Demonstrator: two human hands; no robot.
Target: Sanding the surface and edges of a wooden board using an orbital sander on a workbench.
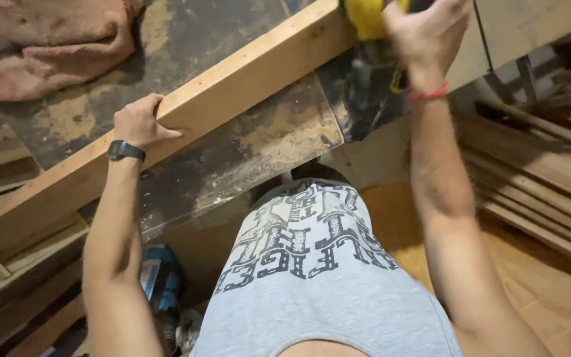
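A long pale wooden beam [246, 79] lies diagonally across a worn dark workbench [259, 142]. My left hand [141, 123], with a black watch on the wrist, presses down on the beam's near edge and grips it. My right hand [424, 33], with a red band on the wrist, is closed on a yellow power tool [365, 14] at the beam's upper end. The tool is blurred and mostly cut off by the top edge of the view. A black cable [482, 39] runs past the right wrist.
A pinkish cloth [47, 39] lies on the bench at top left. Wooden slats and planks [536, 172] are stacked on the floor at right, more timber [14, 277] at lower left. A blue power tool [161, 281] sits on the floor under the bench.
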